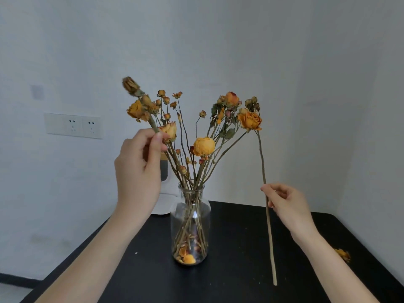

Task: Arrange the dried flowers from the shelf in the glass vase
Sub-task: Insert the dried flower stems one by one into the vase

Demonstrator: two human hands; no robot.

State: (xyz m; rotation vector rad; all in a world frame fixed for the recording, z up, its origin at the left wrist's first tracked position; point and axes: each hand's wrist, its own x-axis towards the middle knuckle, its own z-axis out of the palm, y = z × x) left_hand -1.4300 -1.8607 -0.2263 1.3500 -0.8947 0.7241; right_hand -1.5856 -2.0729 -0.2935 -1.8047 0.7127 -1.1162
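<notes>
A clear glass vase (190, 224) stands on the black table (240, 248), holding several dried orange flowers (203, 146) that fan out above its neck. Loose petals lie at its bottom. My left hand (140, 171) is raised left of the bunch and pinches the stem of a dried bud (131, 85) between thumb and fingers. To the right of the vase, my right hand (284, 204) pinches the long bare stem of a single orange rose (250, 120), holding it upright outside the vase; the stem's lower end hangs just above the table.
A fallen dried flower head (342, 254) lies on the table at the right. A white appliance (162, 193) stands behind the vase against the wall. A double wall socket (73, 125) is at the left. The table's left edge runs diagonally near my left forearm.
</notes>
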